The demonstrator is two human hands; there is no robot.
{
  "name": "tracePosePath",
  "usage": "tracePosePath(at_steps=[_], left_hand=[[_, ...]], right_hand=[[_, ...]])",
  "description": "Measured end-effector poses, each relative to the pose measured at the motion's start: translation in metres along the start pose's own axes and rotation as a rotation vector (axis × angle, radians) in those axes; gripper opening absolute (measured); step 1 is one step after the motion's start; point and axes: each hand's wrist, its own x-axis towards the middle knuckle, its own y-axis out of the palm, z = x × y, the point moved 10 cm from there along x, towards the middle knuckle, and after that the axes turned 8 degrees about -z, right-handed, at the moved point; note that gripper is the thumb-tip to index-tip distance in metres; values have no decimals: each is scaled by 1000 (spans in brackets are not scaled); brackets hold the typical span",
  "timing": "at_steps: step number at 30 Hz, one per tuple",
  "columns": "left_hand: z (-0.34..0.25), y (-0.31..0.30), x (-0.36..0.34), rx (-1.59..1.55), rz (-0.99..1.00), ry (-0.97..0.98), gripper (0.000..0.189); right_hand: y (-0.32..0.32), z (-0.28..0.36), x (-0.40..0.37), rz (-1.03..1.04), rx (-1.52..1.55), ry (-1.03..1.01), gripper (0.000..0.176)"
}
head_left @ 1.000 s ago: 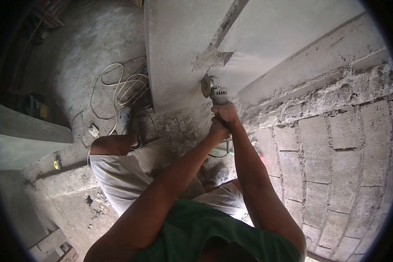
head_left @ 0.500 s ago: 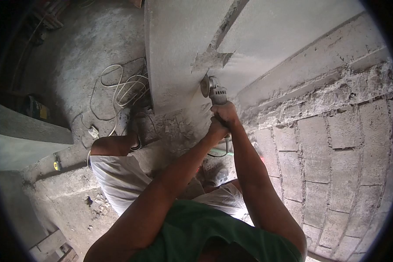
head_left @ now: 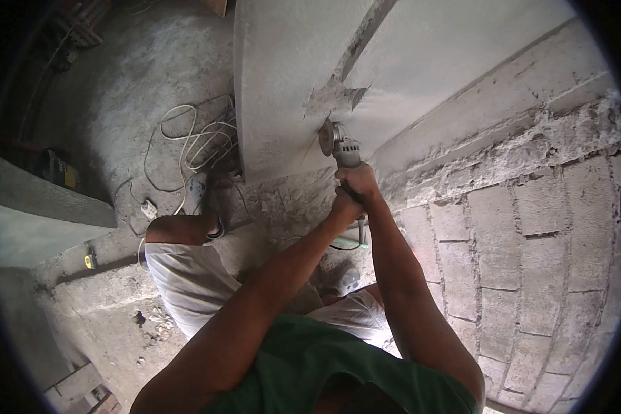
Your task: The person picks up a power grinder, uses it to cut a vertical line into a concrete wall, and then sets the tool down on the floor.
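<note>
An angle grinder [head_left: 348,153] is held out in front of me, its round disc [head_left: 326,139] at the plastered wall [head_left: 283,103]. My right hand [head_left: 359,181] wraps round the body of the grinder, just behind its vented head. Lower on the same tool, my left hand [head_left: 346,205] grips the rear end, close below the right. The power cord hangs from the back of the grinder beneath my hands. Just above the disc, a chipped patch [head_left: 328,99] in the plaster joins a long groove running up the wall.
Bare concrete blocks [head_left: 500,255] form the wall on the right. A coiled white cable [head_left: 186,148] and a socket block [head_left: 148,209] lie on the dusty floor at left, with a yellow tape measure [head_left: 90,259] on a ledge. Rubble [head_left: 283,200] lies at the wall's foot.
The grinder's disc shows slightly more of its face, and the tool has shifted a little down. The dust by the disc looks thinner. Both hands keep their hold.
</note>
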Motion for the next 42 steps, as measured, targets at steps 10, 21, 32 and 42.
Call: tracePosePath(at_steps=[10, 21, 32, 42], left_hand=[[-11, 2, -4, 108, -35, 97, 84], [-15, 4, 2, 137, -71, 121, 67], [-24, 3, -5, 49, -22, 87, 70], [-43, -1, -19, 50, 21, -33, 79]], right_hand=[[-17, 26, -15, -3, -81, -61, 42], [-18, 26, -8, 3, -46, -49, 41], [-20, 36, -11, -15, -11, -65, 29], [-21, 43, -17, 18, 13, 0, 37]])
